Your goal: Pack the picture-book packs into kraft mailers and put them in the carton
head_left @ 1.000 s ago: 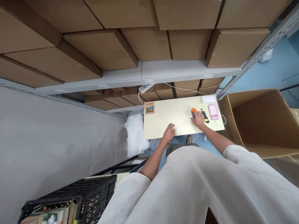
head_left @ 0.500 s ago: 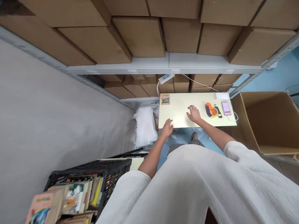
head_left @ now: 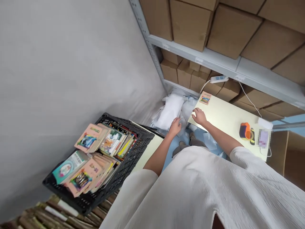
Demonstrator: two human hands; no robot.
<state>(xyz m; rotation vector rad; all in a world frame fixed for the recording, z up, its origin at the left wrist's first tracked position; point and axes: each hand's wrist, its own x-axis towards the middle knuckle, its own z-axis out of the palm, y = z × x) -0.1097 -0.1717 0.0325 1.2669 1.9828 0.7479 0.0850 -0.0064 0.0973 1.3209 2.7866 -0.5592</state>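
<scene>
My left hand (head_left: 175, 127) hangs in the air between the white packing bags (head_left: 169, 109) and the table, fingers apart and holding nothing. Over the left end of the pale yellow table (head_left: 222, 121) is my right hand (head_left: 199, 116), its fingers loosely bent and apart, with nothing in them. Just beyond it a small pink book (head_left: 205, 98) with a colourful cover lies at the table's far left corner. Farther right on the table are an orange and dark tape dispenser (head_left: 245, 131), a black and yellow cutter (head_left: 252, 137) and a phone (head_left: 263, 138) with a white cable.
To my left stands a black plastic crate (head_left: 143, 149) packed with books (head_left: 89, 138). Shelves (head_left: 214, 63) of cardboard boxes (head_left: 233, 28) rise behind the table, with a white power strip (head_left: 219, 79) hanging there. An open carton (head_left: 294, 159) is at the right; a grey wall (head_left: 71, 63) borders the left.
My view has turned left, bringing the whole book crate into sight. Both hands have swung left with my body; the right is now over the table's left end. The book remains on the table.
</scene>
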